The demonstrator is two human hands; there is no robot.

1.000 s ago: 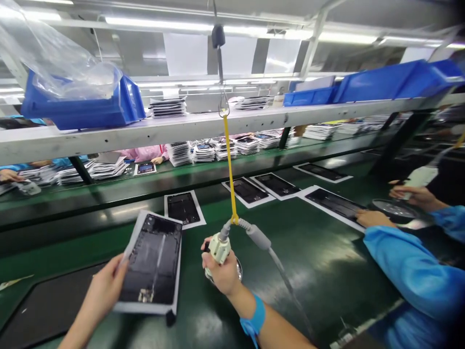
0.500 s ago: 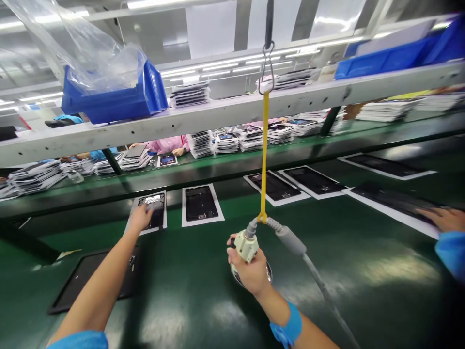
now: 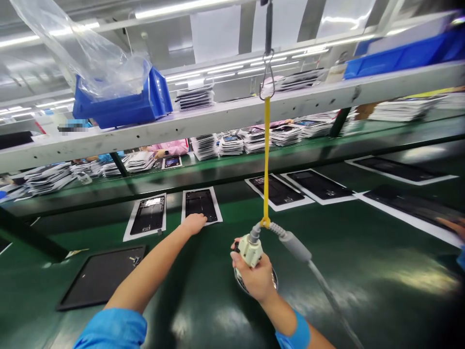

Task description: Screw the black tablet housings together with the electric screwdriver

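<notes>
My left hand [image 3: 194,223] is at the near edge of a white sheet [image 3: 219,219] that bears a black tablet housing [image 3: 201,202]. Its fingers are together, pinching at that edge. My right hand [image 3: 257,278] is wrapped round a cream electric screwdriver [image 3: 251,250], which hangs from a yellow strap [image 3: 267,160] with a grey cable [image 3: 321,283]. Below the screwdriver a round metal bowl [image 3: 275,277] shows in part; the hand hides the tool's tip. Another tablet housing [image 3: 148,215] on a white sheet lies left of my left hand.
A black tray [image 3: 98,278] with small metal pieces lies on the green bench at left. More housings [image 3: 317,184] on sheets lie to the right, near a co-worker's hand [image 3: 454,227]. A white shelf [image 3: 218,114] with blue bins [image 3: 119,99] crosses above; paper stacks stand behind.
My left hand has moved right, from the left housing to the near edge of the one beside it. My right hand still grips the screwdriver over the bowl. The co-worker's hand has shifted right in view.
</notes>
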